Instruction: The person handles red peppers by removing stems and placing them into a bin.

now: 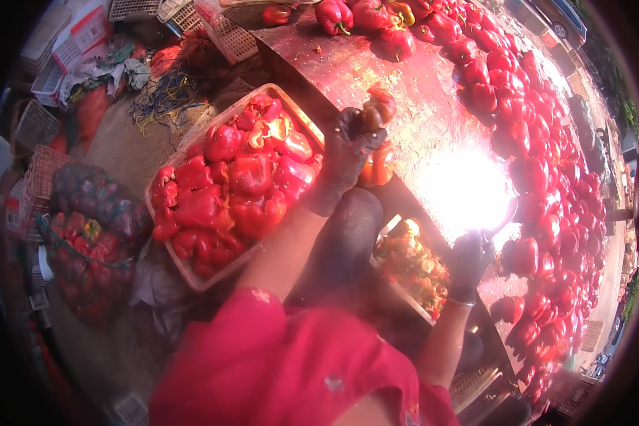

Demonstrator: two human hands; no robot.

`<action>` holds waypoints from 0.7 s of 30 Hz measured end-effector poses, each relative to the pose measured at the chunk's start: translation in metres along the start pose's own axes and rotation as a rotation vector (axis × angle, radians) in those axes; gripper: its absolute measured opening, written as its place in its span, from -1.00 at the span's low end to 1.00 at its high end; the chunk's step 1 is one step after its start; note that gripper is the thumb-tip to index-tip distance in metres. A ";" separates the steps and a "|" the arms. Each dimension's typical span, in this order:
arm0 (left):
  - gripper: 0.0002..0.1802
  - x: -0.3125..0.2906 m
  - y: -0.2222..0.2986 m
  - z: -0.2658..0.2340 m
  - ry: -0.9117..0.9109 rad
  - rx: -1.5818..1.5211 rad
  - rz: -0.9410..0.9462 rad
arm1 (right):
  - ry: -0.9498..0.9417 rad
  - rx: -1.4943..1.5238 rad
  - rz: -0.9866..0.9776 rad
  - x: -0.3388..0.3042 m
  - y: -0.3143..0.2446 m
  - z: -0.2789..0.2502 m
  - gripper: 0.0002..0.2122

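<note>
My left hand (344, 153), in a dark glove, is raised over the table's near edge, its fingers closed on a dark red bell pepper (380, 106). Just below that hand is an orange-red pepper (379, 165); whether the two touch is unclear. My right hand (471, 263), also gloved, is closed at the edge of a strong glare. A thin curved edge (510, 213) shows beyond its fingers, but the glare hides what it belongs to. Left of my left forearm stands a crate (197, 282) heaped with red peppers (248, 174), some of them opened.
Whole red peppers (522, 135) line the far and right sides of the table (319, 67). Between my arms is a box of pale pepper scraps (412, 259). A net bag of dark peppers (92, 192) stands at the left, near stacked crates (46, 170) and tangled string (165, 99).
</note>
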State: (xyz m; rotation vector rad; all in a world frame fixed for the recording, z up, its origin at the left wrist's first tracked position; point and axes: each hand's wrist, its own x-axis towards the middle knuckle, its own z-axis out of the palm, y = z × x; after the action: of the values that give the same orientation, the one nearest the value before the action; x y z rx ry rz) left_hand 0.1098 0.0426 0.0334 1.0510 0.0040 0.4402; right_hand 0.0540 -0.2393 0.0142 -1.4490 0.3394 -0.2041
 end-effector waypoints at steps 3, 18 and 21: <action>-0.83 -0.008 0.032 -0.128 0.230 0.710 0.243 | 0.019 -0.009 0.065 -0.011 0.009 -0.015 -0.72; -0.68 -0.062 -0.006 -0.337 0.192 0.560 -0.401 | 0.051 -0.054 0.201 -0.030 0.055 -0.020 -0.85; -0.73 -0.072 -0.030 -0.343 0.293 0.001 -0.603 | 0.000 -0.158 0.114 -0.028 0.061 -0.015 -0.85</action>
State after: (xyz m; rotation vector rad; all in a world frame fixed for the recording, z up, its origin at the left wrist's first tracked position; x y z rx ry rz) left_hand -0.0174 0.2924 -0.1796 0.9241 0.5678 0.0405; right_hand 0.0187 -0.2363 -0.0443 -1.5804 0.4444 -0.0866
